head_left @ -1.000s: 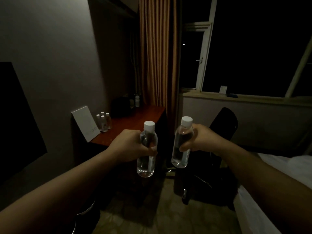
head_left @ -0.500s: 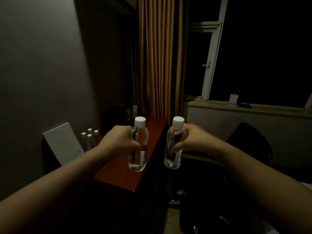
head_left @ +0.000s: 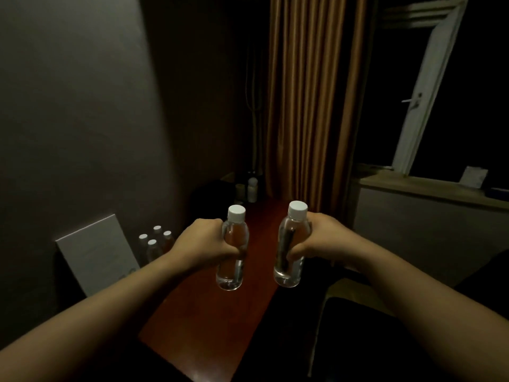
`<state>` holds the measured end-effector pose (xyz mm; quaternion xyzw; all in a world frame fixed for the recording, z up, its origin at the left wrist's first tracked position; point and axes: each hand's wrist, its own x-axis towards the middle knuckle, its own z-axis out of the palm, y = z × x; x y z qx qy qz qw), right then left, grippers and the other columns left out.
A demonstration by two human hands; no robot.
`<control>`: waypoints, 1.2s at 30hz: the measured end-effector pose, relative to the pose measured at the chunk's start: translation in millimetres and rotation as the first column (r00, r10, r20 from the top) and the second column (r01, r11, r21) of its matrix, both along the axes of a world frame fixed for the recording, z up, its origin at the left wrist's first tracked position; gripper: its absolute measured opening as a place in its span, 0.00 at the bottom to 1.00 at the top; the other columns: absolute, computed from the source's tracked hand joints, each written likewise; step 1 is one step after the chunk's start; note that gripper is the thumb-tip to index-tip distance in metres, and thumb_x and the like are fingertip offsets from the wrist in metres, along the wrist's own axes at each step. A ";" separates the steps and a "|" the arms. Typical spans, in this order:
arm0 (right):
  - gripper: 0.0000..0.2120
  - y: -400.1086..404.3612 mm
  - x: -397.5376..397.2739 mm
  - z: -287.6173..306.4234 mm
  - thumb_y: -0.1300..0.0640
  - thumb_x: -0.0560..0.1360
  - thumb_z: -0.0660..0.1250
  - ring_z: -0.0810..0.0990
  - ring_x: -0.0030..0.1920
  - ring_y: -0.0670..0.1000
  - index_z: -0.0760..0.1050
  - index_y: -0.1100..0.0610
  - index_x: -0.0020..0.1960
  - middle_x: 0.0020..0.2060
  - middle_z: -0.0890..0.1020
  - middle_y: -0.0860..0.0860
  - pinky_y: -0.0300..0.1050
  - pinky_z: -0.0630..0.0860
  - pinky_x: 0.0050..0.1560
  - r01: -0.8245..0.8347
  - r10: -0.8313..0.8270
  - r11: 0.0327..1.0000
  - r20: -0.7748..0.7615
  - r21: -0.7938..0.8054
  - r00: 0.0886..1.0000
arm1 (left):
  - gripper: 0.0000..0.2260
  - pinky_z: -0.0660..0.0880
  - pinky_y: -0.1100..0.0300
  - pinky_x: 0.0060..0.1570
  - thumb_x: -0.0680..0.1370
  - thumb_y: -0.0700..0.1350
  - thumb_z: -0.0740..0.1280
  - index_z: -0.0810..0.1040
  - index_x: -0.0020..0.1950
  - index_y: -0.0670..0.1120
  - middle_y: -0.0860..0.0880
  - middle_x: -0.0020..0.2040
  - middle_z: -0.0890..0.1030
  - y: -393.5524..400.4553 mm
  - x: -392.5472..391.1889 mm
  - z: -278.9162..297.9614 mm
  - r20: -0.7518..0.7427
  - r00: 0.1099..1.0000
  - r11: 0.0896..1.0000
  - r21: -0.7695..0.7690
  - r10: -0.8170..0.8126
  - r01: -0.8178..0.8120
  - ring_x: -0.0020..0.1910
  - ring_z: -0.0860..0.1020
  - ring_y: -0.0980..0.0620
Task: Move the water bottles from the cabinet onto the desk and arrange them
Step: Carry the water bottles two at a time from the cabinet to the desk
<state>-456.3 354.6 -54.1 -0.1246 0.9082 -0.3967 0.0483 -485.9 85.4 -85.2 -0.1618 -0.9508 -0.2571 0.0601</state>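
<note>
My left hand (head_left: pixel 202 244) grips a clear water bottle (head_left: pixel 232 274) with a white cap, upright, above the red-brown desk (head_left: pixel 209 321). My right hand (head_left: pixel 322 238) grips a second clear bottle (head_left: pixel 289 271), upright, over the desk's right edge. Both bottles hang in the air, side by side and apart. Several more white-capped bottles (head_left: pixel 154 244) stand in a cluster on the desk by the wall, left of my left forearm.
A white card (head_left: pixel 96 257) leans on the wall at the desk's left. Dark items and a small white bottle (head_left: pixel 251 188) sit at the desk's far end by the orange curtain (head_left: pixel 311 106). A dark chair (head_left: pixel 371 340) stands right of the desk, below the window sill (head_left: pixel 429 188).
I have come closer to the desk; both held bottles now hang over its top rather than in front of it. The grips are unchanged.
</note>
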 end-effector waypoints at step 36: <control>0.34 -180.2 -470.0 -66.4 0.50 0.55 0.79 0.78 0.49 0.45 0.70 0.44 0.58 0.48 0.78 0.43 0.47 0.79 0.48 -0.355 0.363 0.926 -0.047 0.129 0.931 | 0.29 0.78 0.58 0.43 0.59 0.63 0.75 0.74 0.56 0.53 0.56 0.44 0.81 -124.2 -334.6 -55.4 0.071 0.758 0.746 0.139 0.648 -0.651 0.45 0.78 0.56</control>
